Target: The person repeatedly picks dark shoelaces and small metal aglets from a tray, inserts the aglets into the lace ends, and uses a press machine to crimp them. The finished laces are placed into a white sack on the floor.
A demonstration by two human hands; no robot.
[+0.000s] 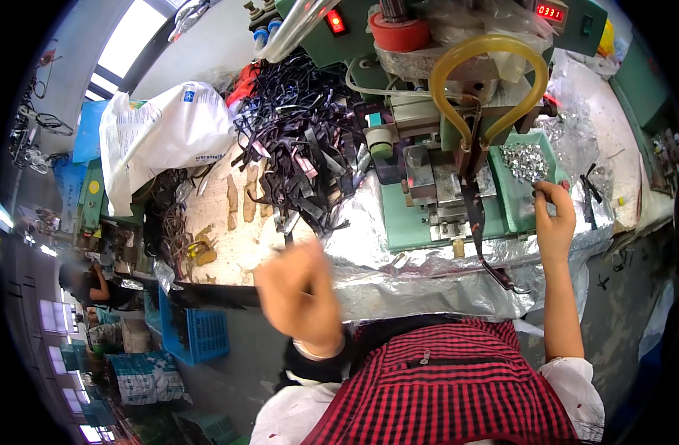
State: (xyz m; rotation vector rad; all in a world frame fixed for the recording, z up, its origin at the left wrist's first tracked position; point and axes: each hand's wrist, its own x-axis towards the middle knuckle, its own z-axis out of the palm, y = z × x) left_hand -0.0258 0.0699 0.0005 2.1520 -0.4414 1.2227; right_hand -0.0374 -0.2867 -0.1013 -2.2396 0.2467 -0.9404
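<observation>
My right hand [556, 219] is at the right side of a green tray [514, 211] that holds a heap of small shiny metal pieces [525, 162]. Its fingertips are drawn together at the tray's edge, and what they may hold is too small to make out. My left hand [301, 293], smeared by motion, hovers over the front edge of the bench with its fingers curled; whether it holds anything does not show. A dark strap [477, 215] hangs from under the head of a green bench press [402, 222] and trails toward me.
A big pile of black straps [299, 141] lies left of the press. Beyond it stands a white plastic bag [165, 137]. A yellow tube [491, 44] loops over the press head. On the floor at the left is a blue crate [206, 334]. A person [95, 285] is further off.
</observation>
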